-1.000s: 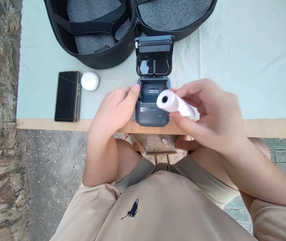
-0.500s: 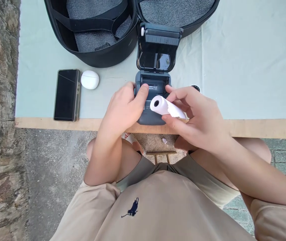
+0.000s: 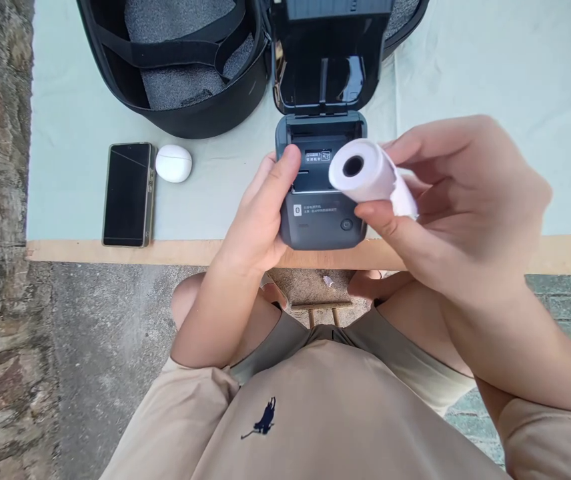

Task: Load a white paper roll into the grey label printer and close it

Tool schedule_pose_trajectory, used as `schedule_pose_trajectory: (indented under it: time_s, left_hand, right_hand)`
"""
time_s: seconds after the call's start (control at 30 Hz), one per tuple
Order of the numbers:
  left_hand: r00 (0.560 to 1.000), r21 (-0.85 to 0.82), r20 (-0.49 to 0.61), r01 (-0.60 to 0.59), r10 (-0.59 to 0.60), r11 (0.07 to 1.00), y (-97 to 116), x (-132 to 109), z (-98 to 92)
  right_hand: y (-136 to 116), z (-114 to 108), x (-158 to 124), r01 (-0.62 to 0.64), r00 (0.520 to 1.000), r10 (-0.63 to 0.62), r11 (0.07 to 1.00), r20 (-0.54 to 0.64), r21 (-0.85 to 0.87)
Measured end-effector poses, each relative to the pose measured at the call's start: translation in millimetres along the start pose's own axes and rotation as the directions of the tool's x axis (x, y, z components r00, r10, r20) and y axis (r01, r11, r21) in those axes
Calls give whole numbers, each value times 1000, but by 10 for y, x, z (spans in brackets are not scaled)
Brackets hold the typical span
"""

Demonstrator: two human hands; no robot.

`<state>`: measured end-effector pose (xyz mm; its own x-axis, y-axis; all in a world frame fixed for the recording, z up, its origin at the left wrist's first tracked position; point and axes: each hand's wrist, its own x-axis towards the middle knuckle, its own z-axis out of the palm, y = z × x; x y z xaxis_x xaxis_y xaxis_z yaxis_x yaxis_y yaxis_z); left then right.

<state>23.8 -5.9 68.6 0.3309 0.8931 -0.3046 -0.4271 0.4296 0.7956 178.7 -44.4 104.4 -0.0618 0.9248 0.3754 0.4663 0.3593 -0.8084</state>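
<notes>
My left hand [image 3: 263,210] grips the left side of a dark grey portable label printer [image 3: 323,223], its thumb over the edge of the open bay. The printer's lid [image 3: 328,63] is raised and tilted back, and the bay with its small printed label shows no roll inside. Between the thumb and fingers of my right hand [image 3: 460,200] is a white paper roll [image 3: 368,170], held above the bay's right side. One hollow end of the roll points left towards the printer, and its loose paper edge looks torn.
A black hard case [image 3: 205,117] with grey foam lies unzipped behind the printer. To the left are a phone [image 3: 128,197] and a white earbud case [image 3: 173,163]. The wooden table edge [image 3: 190,252] runs in front of my body. A paper scrap [image 3: 328,281] lies on the ground.
The printer has come up closer to the camera, with my left hand on it. My right hand has lifted the paper roll up and to the right, uncovering the printer's front panel.
</notes>
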Motion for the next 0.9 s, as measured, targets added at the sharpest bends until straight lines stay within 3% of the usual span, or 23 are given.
schedule_pose_trajectory:
  time_s: [0.1, 0.27, 0.43, 0.6, 0.73, 0.9]
  left_hand:
    - [997, -21, 46, 67, -66, 998, -43, -7, 26]
    - [995, 50, 52, 77, -79, 996, -69, -11, 72]
    - [994, 115, 106, 21, -34, 993, -38, -19, 116]
    - [998, 154, 56, 10, -19, 988, -65, -8, 130]
    - [999, 153, 49, 6, -14, 988, -82, -5, 113]
    - [997, 169, 58, 37, -47, 985, -66, -31, 124]
  right_hand:
    - [-18, -61, 62, 54, 998, -56, 981, -5, -185]
    - [37, -108, 135, 114, 993, -97, 820, 59, -561]
    - [138, -134, 138, 141, 990, -98, 733, 101, -666]
    - [145, -127, 140, 102, 995, -66, 680, 77, -726]
    - [129, -119, 155, 75, 996, -82, 694, 25, -716]
    - [183, -106, 152, 138, 990, -89, 692, 106, -708]
